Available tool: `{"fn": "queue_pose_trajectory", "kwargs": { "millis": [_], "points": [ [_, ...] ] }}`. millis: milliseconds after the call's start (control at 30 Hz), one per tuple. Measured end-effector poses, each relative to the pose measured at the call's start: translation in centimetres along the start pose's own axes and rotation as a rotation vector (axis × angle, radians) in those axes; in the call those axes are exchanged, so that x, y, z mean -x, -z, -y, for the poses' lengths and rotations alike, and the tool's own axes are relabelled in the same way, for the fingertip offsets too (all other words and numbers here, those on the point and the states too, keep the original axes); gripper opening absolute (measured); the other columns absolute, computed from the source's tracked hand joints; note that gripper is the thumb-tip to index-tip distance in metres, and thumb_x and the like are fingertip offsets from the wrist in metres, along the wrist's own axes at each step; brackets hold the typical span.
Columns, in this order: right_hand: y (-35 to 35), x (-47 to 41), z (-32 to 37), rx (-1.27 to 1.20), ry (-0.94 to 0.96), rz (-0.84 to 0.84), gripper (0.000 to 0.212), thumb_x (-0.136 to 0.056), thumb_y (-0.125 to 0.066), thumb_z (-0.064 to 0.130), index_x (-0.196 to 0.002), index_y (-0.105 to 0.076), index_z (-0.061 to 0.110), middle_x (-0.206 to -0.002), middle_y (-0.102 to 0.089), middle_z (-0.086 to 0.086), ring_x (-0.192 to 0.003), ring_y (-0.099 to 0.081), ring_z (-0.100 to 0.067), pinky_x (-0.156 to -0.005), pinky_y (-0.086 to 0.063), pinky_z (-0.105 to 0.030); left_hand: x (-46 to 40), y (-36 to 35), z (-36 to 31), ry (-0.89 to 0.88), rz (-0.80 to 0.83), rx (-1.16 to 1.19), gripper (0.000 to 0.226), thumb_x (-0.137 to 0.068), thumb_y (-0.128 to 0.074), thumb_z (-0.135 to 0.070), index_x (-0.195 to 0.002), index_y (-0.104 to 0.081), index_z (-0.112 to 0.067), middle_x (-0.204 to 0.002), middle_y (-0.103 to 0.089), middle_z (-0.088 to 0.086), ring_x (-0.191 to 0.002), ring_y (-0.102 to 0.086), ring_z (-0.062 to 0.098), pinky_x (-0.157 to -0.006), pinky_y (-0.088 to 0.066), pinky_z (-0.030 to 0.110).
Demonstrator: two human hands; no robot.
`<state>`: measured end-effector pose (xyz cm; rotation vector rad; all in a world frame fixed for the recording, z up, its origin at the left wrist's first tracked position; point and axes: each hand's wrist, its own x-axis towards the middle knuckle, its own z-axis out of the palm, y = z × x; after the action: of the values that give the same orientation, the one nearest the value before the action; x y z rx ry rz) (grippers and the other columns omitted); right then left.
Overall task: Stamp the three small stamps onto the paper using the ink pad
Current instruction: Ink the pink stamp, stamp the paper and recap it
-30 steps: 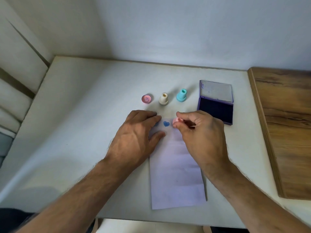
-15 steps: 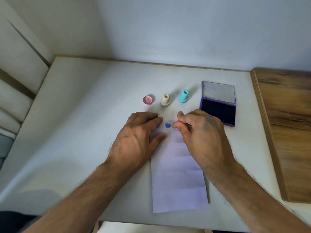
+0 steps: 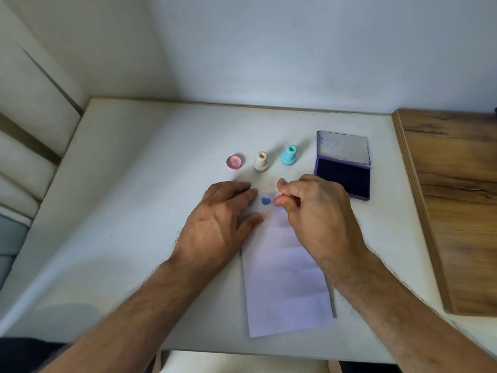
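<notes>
A strip of white paper (image 3: 285, 278) lies on the white table (image 3: 139, 200), with a blue heart print (image 3: 265, 201) near its far end. My left hand (image 3: 217, 224) presses flat on the paper's left side and partly covers a second blue print. My right hand (image 3: 312, 211) pinches a small pink stamp (image 3: 279, 195) and holds it down on the paper right of the heart; fingers hide most of it. Behind stand a cream stamp (image 3: 261, 161) and a teal stamp (image 3: 289, 155). The open purple ink pad (image 3: 343, 175) lies at the right.
A round pink cap (image 3: 235, 162) lies left of the cream stamp. A wooden board (image 3: 454, 200) covers the table's right side. Walls close the back and left. The table's front edge runs just below the paper's near end.
My right hand has lowered the pink stamp onto the paper and curled tighter over it. My left hand stays flat on the paper.
</notes>
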<state>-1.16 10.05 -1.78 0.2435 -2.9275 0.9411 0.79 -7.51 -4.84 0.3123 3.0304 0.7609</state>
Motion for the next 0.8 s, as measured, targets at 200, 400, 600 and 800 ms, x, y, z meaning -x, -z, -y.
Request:
{"fn": "queue_pose_trajectory", "kwargs": {
  "millis": [200,400,600,800],
  "points": [
    [0.1,0.0,0.0,0.005,0.013,-0.025,0.024,-0.085,-0.075,0.012,-0.110,-0.074,0.011,-0.080,-0.069,-0.004,-0.073,-0.064,-0.020,-0.072,-0.057,-0.038,-0.1,0.0,0.0,-0.006,-0.012,0.001,0.041,-0.087,-0.070,-0.034,-0.124,-0.067,-0.017,-0.127,-0.064,0.001,-0.117,-0.055,0.022,-0.096,-0.045,0.032],
    [0.3,-0.4,-0.4,-0.078,-0.106,-0.004,0.025,-0.081,-0.080,0.023,-0.106,-0.076,0.019,-0.092,-0.075,0.004,-0.080,-0.069,-0.010,-0.080,-0.058,-0.028,-0.3,0.6,0.1,-0.034,0.002,-0.033,0.042,-0.086,-0.070,-0.039,-0.123,-0.068,-0.018,-0.126,-0.065,0.000,-0.116,-0.055,0.021,-0.095,-0.043,0.028],
    [0.6,-0.9,-0.7,-0.285,-0.292,-0.069,0.021,-0.074,-0.084,0.026,-0.094,-0.078,0.025,-0.072,-0.071,0.020,-0.071,-0.065,0.014,-0.064,-0.043,0.003,-1.3,1.4,0.0,-0.030,-0.219,-0.042,0.027,-0.083,-0.076,-0.013,-0.110,-0.075,-0.011,-0.115,-0.071,0.008,-0.106,-0.064,0.028,-0.094,-0.037,0.020],
    [1.6,-1.6,0.0,-0.723,-0.453,-0.156,0.012,-0.078,-0.078,0.020,-0.090,-0.077,0.019,-0.074,-0.077,0.004,-0.064,-0.069,-0.008,-0.060,-0.058,-0.027,-1.7,1.6,1.5,0.036,-0.186,-0.009,0.052,-0.089,-0.051,0.007,-0.134,-0.059,-0.018,-0.140,-0.056,0.002,-0.134,-0.047,0.022,-0.109,-0.028,0.020]
  ]
}}
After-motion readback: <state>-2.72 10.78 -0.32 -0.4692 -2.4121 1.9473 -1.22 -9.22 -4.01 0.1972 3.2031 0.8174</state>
